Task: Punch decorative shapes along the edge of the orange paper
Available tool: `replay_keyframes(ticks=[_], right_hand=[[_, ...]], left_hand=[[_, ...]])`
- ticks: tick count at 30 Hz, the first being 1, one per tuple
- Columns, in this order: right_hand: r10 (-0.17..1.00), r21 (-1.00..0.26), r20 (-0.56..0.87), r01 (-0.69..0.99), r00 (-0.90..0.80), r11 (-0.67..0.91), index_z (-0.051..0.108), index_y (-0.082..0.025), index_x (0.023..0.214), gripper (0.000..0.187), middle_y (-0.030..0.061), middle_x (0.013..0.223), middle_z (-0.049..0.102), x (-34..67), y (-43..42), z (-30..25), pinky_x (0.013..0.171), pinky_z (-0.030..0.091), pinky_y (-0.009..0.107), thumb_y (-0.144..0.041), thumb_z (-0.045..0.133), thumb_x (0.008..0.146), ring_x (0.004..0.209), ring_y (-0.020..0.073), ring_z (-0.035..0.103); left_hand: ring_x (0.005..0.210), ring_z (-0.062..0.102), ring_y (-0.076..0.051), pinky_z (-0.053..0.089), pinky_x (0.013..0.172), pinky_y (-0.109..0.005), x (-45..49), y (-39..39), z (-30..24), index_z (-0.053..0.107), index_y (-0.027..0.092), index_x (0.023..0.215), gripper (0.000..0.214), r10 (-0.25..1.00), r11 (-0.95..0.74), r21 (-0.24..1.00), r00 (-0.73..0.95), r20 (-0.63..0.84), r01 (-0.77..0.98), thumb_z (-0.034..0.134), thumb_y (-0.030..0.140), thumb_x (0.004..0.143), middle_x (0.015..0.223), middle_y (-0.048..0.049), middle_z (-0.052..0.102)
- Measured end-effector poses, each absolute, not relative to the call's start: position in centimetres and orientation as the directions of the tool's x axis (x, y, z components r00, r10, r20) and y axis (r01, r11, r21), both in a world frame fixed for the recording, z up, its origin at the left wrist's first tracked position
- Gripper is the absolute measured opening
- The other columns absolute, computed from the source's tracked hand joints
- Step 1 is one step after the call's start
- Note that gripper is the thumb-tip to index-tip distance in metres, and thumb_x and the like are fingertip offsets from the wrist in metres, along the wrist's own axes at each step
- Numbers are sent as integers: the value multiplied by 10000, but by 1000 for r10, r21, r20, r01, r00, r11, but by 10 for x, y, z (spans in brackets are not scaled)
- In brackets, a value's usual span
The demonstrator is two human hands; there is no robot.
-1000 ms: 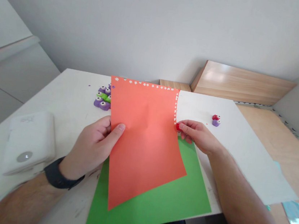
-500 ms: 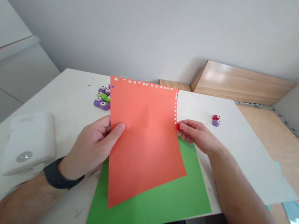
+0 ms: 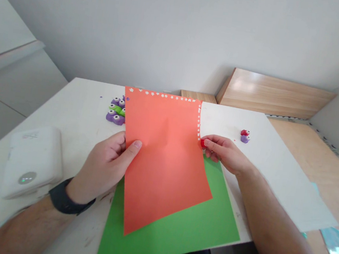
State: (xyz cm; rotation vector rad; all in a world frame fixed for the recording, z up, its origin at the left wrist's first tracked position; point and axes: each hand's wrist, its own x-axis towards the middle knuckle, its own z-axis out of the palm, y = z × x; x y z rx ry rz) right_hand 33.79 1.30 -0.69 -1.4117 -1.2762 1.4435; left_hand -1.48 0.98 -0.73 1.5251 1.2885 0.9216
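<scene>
My left hand grips an orange sheet of paper by its left edge, thumb on the front. Small holes that look like stars or flowers run along the sheet's top edge and down the upper right edge. In my right hand is a small red craft punch, pinched at the sheet's right edge just below the lowest hole. The orange sheet is held tilted above a green sheet of paper on the table, covering much of it.
Several purple and green punches with googly eyes sit behind the orange sheet's left side. A red and a purple punch stand at right on the white table. A white device lies at far left. Wooden panel behind.
The orange sheet and the red punch have shifted only very slightly. Both hands keep their hold.
</scene>
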Motion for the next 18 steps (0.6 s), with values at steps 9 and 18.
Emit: replay_keyframes(ticks=[9,18], right_hand=[[963,-963,-241,150,-121,-222,753,-186,1071,455,50,865,674,338,13,-7,524,338,264,-598,794,882,715,150,572],[960,-963,-243,152,-135,-223,757,-183,1072,438,46,877,682,339,13,-7,534,334,262,-577,803,885,719,136,566]], left_hand=[[908,744,-247,593,689,-314,-14,9,-7,699,265,1239,369,983,-31,961,183,-20,276,675,542,997,1154,-39,794],[908,750,-255,597,681,-323,-14,9,-7,698,278,1276,387,984,-27,956,175,-26,293,675,544,997,1160,-41,798]])
